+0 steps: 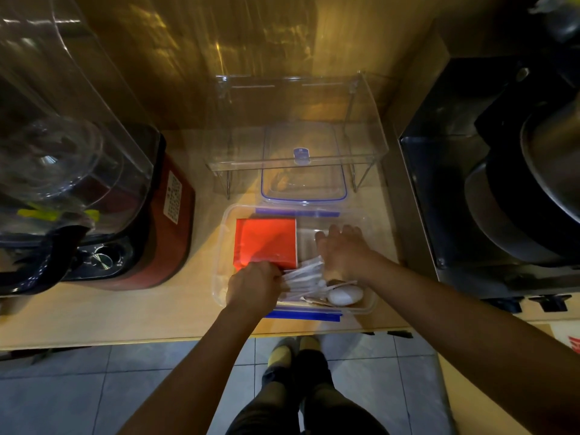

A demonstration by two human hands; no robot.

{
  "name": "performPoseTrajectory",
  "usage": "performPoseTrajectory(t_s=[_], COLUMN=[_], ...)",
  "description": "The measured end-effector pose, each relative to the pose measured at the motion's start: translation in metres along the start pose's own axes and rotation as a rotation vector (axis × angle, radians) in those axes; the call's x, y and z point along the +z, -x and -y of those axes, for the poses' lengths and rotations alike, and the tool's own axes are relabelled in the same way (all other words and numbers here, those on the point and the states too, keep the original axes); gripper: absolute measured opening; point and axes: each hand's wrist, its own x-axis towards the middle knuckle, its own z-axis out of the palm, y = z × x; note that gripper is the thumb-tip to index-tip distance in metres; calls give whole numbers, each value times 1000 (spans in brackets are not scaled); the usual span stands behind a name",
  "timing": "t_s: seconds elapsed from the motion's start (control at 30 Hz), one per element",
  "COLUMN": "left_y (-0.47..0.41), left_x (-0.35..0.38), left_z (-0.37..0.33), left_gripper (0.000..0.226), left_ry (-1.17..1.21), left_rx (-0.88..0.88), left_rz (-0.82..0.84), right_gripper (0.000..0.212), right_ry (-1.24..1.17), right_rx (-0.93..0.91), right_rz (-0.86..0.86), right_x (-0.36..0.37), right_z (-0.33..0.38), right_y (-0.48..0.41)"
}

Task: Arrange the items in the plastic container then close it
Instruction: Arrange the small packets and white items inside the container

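A clear plastic container (219,246) with blue clips stands open on the wooden counter near its front edge. Inside lie a red packet (266,240) at the left, a bundle of white wrapped sticks (304,277) in the middle and a white oval object (345,295) at the front right. My left hand (252,285) is closed on the near ends of the white sticks, beside the red packet's lower corner. My right hand (342,249) reaches into the container's right half with fingers spread, palm down. The clear lid (303,189) with a blue seal lies just behind the container.
A clear acrylic shelf stand (298,120) straddles the lid at the back. A red appliance with a clear jug (131,221) fills the left of the counter. A dark stove with a pot (508,183) stands at the right. Below the counter edge is tiled floor.
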Motion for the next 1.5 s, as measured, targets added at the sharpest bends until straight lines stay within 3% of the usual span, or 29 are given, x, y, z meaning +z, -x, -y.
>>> performPoseTrajectory(t_s=[0.1, 0.3, 0.43, 0.53, 0.63, 0.8, 0.87, 0.97, 1.07, 1.13, 1.23, 1.33, 1.4, 1.47, 1.5], left_y=[0, 1, 2, 2, 4, 13, 13, 12, 10, 10, 10, 14, 18, 21, 21], left_x=[0, -1, -3, -3, -2, -7, -9, -10, -7, -4, -3, -1, 0, 2, 2], left_z=[0, 3, 7, 7, 6, 10, 14, 16, 13, 11, 9, 10, 10, 13, 14], left_gripper=[24, 23, 19, 18, 22, 28, 40, 52, 54, 56, 57, 69, 81, 89, 91], left_ry=[-14, 24, 43, 57, 28, 93, 108, 47, -20, -50, -73, -159, -204, -220, -222], left_rx=[-10, -14, -27, 8, 45, 363, 457, 525, 507, 482, 481, 437, 369, 319, 306], left_rz=[-5, 24, 95, 127, 90, 148, 164, 187, 182, 164, 108, -2, -42, -56, -57], right_gripper=[55, 68, 23, 26, 56, 70, 72, 63, 48, 34, 6, 9, 10, 29, 23], right_ry=[-41, -262, -687, -794, -666, -707, -754, -727, -506, -471, -508, -366, -357, -342, -331], right_rx=[8, 106, 115, 213, 388, 521, 537, 498, 418, 276, -86, -314, -294, -277, -262], right_rz=[-54, 64, 58, -23, -114, -216, -252, -288, -368, -403, -341, -196, -123, -145, -137], right_x=[-13, -20, -29, -27, -10, 14, 19, 23, 23, 18, 9, 6, 5, 6, 6], right_z=[-10, -19, -25, -16, 5, 20, 20, 20, 14, 10, 8, 12, 13, 14, 13], right_y=[-2, 1, 10, 7, -4, -17, -19, -22, -21, -17, -8, -5, -6, -6, -7])
